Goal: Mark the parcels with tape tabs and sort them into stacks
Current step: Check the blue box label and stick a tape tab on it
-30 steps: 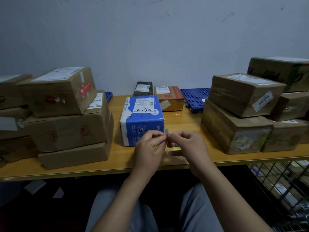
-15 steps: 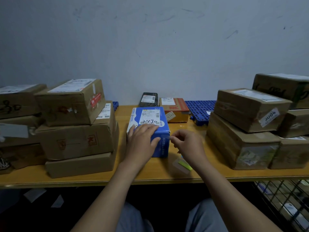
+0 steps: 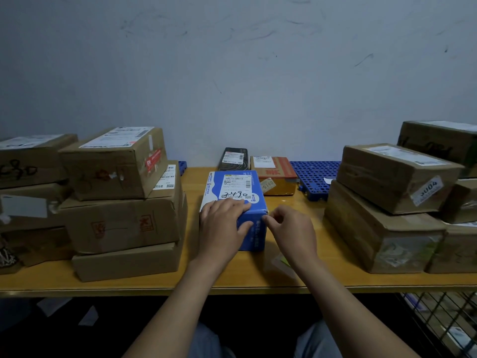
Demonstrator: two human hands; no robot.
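- The blue parcel [image 3: 236, 184] lies flat in the middle of the tabletop [image 3: 296, 280], its long side running from the near edge toward the far edge. A white label with "3490" handwritten on it faces up.
- The left hand [image 3: 222, 223] rests on the near end of the blue parcel. Its fingers [image 3: 232, 205] lie fairly straight across the top, and the thumb presses against the near face.
- The right hand [image 3: 293, 228] is curled, with thumb and forefinger tips meeting at the parcel's near right top corner. Whether a tape tab sits between them is too small to tell, so I cannot tell what it grasps.
- A small clear item with a yellow-green patch [image 3: 282, 263] lies on the tabletop near the near edge, partly under the right wrist.
- A stack of brown cartons [image 3: 121, 220] fills the left end of the tabletop, just beside the left hand.
- Another stack of brown cartons [image 3: 382, 241] fills the right end. One upper carton [image 3: 395, 177] bears a side label that reads "5004" or similar.
- At the far edge, behind the blue parcel, a black parcel [image 3: 234, 158] and an orange-brown parcel [image 3: 277, 177] sit side by side.
- A blue perforated panel [image 3: 313, 174] lies to the right of them.
- A wire basket [image 3: 444, 324] shows below the tabletop's near right corner.
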